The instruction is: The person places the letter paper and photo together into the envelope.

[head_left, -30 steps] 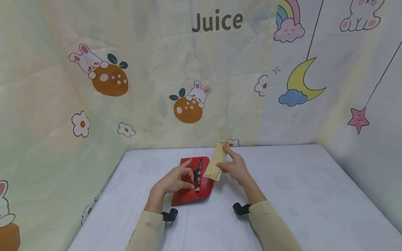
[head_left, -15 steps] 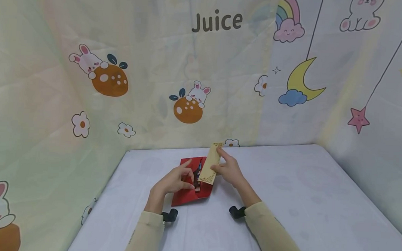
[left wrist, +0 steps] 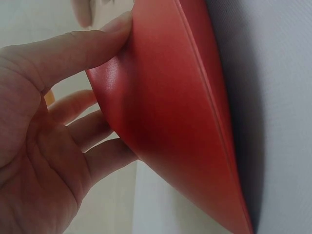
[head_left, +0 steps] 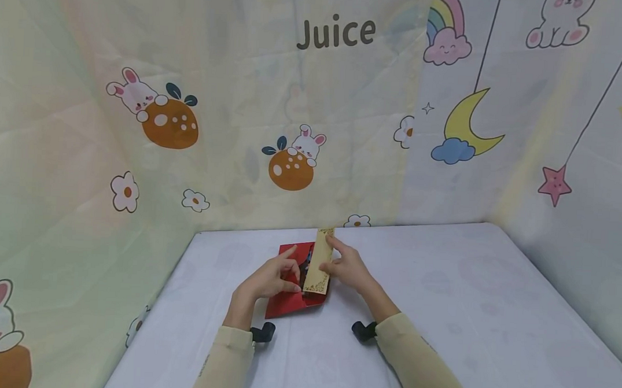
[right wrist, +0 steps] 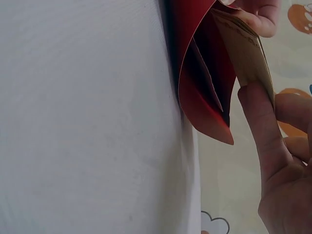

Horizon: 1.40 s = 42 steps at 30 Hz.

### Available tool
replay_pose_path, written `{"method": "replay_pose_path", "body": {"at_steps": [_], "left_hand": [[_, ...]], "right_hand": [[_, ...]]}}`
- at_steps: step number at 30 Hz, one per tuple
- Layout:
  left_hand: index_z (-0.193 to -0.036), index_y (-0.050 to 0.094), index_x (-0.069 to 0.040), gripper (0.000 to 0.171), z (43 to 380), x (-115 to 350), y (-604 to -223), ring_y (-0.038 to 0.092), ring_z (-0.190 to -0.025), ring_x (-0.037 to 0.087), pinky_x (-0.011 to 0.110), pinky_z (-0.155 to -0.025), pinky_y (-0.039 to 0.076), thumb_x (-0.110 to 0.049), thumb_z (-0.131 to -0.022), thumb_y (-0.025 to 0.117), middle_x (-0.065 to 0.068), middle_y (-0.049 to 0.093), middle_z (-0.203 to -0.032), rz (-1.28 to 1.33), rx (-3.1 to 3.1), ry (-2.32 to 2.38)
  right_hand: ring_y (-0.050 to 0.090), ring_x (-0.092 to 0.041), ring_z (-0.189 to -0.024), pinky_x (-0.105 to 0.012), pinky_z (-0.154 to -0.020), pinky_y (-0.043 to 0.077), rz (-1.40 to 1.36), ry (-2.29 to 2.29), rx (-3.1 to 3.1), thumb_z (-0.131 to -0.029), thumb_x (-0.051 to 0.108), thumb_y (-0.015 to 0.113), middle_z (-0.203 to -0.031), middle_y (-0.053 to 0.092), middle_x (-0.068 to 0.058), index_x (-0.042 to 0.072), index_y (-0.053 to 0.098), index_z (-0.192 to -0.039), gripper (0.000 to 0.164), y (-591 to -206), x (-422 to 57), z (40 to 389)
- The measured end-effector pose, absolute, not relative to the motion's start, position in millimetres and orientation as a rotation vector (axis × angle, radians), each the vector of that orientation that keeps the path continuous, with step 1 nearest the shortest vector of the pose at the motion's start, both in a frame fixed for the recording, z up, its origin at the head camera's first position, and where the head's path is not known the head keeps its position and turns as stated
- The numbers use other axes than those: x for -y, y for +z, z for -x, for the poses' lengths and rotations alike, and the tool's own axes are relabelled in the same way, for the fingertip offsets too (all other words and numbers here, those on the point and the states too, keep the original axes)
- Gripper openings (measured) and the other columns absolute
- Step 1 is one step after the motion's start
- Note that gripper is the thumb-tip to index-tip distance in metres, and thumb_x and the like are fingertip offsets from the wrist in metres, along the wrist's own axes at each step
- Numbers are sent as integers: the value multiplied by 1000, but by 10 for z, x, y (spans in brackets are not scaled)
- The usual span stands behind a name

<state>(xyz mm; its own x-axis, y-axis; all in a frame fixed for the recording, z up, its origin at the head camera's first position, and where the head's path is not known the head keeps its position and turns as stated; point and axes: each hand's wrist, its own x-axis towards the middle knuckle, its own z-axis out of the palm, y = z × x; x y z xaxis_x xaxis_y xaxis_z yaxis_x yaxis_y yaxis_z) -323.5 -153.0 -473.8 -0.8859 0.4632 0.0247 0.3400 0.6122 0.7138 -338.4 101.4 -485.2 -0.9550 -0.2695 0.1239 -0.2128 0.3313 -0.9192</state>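
A red paper envelope [head_left: 284, 302] stands partly open on the white table, its mouth toward the right. My left hand [head_left: 268, 278] pinches its near edge between thumb and fingers, bowing the red wall [left wrist: 161, 92] outward in the left wrist view. My right hand [head_left: 354, 269] holds a narrow cream card [head_left: 319, 265] with gold patterned ends, thumb on one face and fingers on the other. The card's lower end lies over the envelope's mouth. In the right wrist view, a thin flat piece [right wrist: 207, 73] sits inside the envelope, beside the cream card [right wrist: 249, 61].
A white cloth-covered table [head_left: 441, 315] spreads around the hands. Behind it hangs a printed curtain [head_left: 229, 156] with cartoon rabbits, fruit and flowers. Black wrist mounts [head_left: 263, 332] stick out from both sleeves.
My right hand has carried the cream card leftward and slightly down, from beside the envelope to over its mouth. The card has turned more upright. My left hand and the envelope have stayed put.
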Motion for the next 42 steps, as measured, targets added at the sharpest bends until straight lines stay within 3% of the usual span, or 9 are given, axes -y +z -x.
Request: {"method": "replay_pose_path", "body": {"at_steps": [7,16,23,26,33,42], "left_hand": [[-87,68,-27,22,3231,1527,-4728,26,-158,37,61,-119,38,-17,-85,87,3,23,-174,-673,-2673,1132],[-88,68,-27,21,3213,1529,-4729,23,-159,38,60,-117,41,-15,-86,86,5,22,-174,-653,-2652,1155],[-89,68,-25,20,3209,1527,-4728,24,-159,38,61,-117,41,-16,-86,86,4,23,-174,-650,-2657,1150],[-88,68,-26,21,3212,1524,-4733,24,-159,38,62,-118,40,-15,-85,86,3,23,-174,-650,-2659,1147],[-87,68,-28,23,3216,1524,-4744,24,-159,38,63,-118,39,-16,-85,86,3,23,-174,-653,-2660,1144],[-86,68,-28,23,3218,1517,-4754,24,-158,38,62,-118,39,-16,-85,87,3,21,-175,-647,-2674,1131]], "right_hand": [[64,-13,-67,-26,-60,51,494,-1659,-2478,-89,10,83,-160,47,-9,15,38,-162,86,-4852,-988,3365],[73,-14,-84,-29,-71,59,534,-1556,-2466,-87,12,85,-156,52,-15,11,39,-161,87,-4867,-976,3352],[70,-13,-78,-29,-69,56,513,-1463,-2461,-84,14,88,-141,62,-16,13,40,-161,91,-4875,-978,3361],[69,-15,-79,-30,-70,55,501,-1440,-2464,-82,14,89,-145,60,-15,14,41,-160,91,-4876,-983,3365],[61,-22,-105,-31,-79,52,479,-1414,-2468,-81,17,90,-163,44,-15,17,45,-158,89,-4871,-977,3366],[62,-20,-109,-36,-95,54,511,-1413,-2447,-83,17,88,-165,41,-15,15,44,-159,88,-4875,-990,3360]]}}
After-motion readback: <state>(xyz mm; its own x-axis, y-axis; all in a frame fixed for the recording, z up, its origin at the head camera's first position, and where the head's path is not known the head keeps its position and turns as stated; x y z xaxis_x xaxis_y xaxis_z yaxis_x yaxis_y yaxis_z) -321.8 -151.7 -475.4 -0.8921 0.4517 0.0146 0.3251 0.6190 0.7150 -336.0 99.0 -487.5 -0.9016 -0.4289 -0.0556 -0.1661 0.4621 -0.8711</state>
